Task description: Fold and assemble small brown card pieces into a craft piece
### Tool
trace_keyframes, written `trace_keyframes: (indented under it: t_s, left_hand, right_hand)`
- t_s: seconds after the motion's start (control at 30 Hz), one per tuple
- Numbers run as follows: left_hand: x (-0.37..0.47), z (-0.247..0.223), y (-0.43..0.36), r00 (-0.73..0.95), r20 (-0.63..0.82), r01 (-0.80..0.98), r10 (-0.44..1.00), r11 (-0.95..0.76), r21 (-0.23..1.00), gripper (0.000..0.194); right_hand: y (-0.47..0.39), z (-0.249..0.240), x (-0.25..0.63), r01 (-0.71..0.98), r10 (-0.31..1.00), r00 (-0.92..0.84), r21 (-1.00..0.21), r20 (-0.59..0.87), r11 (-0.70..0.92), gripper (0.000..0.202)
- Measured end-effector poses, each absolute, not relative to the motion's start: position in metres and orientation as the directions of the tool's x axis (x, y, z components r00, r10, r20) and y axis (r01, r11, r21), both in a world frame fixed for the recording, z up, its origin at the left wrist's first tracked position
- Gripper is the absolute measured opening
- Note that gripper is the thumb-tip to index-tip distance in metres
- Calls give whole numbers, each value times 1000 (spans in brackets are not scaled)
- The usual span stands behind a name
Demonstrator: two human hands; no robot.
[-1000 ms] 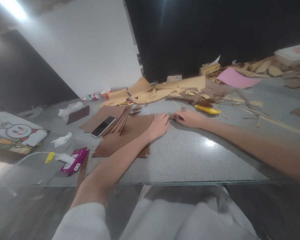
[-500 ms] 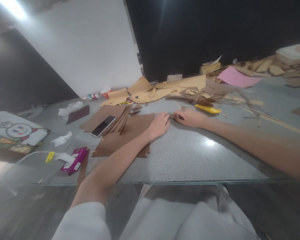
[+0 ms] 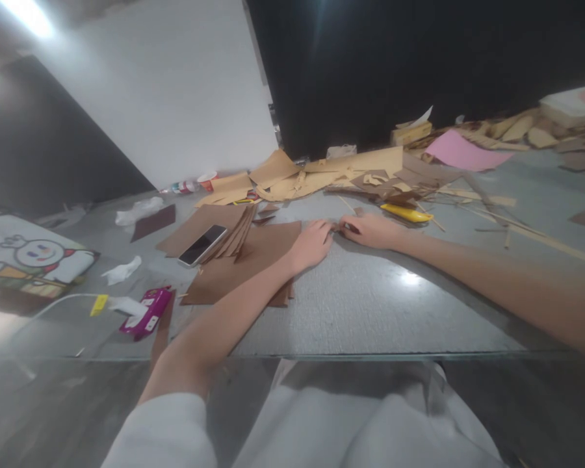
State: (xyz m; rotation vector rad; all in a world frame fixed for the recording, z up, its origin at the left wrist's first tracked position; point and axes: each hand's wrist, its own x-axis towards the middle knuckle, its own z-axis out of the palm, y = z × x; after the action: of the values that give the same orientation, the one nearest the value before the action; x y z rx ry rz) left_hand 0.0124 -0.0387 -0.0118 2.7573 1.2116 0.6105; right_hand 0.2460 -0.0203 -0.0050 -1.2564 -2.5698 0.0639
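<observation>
My left hand (image 3: 314, 242) lies at the right edge of the brown sheets (image 3: 238, 279), its fingertips bent down toward the table. Just to its right is my right hand (image 3: 365, 230), with thumb and fingers curled together in a pinch. Between the two sets of fingertips a tiny brownish bit shows, too small to make out. A yellow cutter (image 3: 407, 213) lies beyond my right forearm. Left of the hands, a phone (image 3: 202, 245) rests on a fanned stack of brown sheets (image 3: 209, 221).
A purple tissue pack (image 3: 147, 313) and crumpled tissue (image 3: 121, 270) lie at the left. Tan offcuts (image 3: 351, 162), a pink sheet (image 3: 465, 151) and a white box (image 3: 575, 105) line the back. Thin strips (image 3: 556, 239) lie on the right of the table (image 3: 390, 318).
</observation>
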Motion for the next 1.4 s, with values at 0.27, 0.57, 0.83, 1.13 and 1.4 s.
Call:
trace_keyframes:
  t_s: [0.27,0.57,0.83,1.13,1.4]
  left_hand:
    - [13,-11,-39,611,320,696,724,-684,219,33]
    - [13,-11,-39,614,321,699,721,-686,203,31]
    - [13,-10,-40,620,324,691,715,-693,207,31]
    - [13,-11,-38,616,320,696,720,-687,206,32]
    - [13,-8,-42,616,317,698,721,-687,205,33]
  right_hand:
    - [-22,-3,246,775,786,-575,-158,225,612,30]
    - [-21,-4,246,783,791,-570,-145,221,605,32]
    - [-17,-9,248,773,780,-580,-146,234,618,34]
    - [-18,-7,248,769,783,-582,-163,221,618,33]
    - [-19,-7,247,769,781,-581,-160,231,619,33]
